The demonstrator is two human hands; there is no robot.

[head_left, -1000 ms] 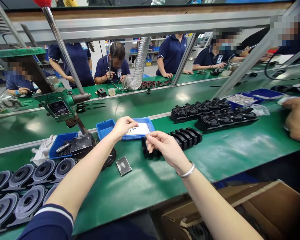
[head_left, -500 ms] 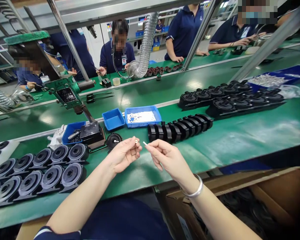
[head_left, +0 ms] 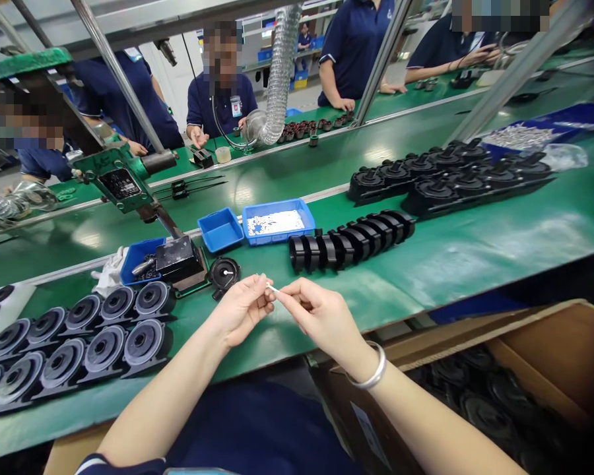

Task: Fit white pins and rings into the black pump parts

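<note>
While a cardboard box (head_left: 549, 363) of black parts (head_left: 482, 409) is seen at the lower right, a thin white pin (head_left: 274, 289) is held between the two hands, above the near side of the green counter (head_left: 376, 303). The pin is pinched by the fingers of the right hand (head_left: 321, 310), above whose wrist a silver bangle (head_left: 376, 369) is worn. By the closed thumb and forefinger of the left hand (head_left: 242, 310), a small pale piece (head_left: 268, 284) is gripped. The pin's tip is brought up against these fingertips; whether it is inserted in the piece cannot be told.

To the left, round black parts with grey discs (head_left: 103, 348) are laid in two rows. Just beyond the left hand, a round black housing (head_left: 222, 274) is set beside the base of a green press (head_left: 119, 181). Farther back, a smaller blue tray (head_left: 228, 245) and a larger blue tray (head_left: 282, 239) of small white pieces are placed side by side, with curved black parts (head_left: 351, 244) lined up to their right. Beyond the counter, a silver duct (head_left: 276, 79) and a seated co-worker (head_left: 198, 105) are seen.
</note>
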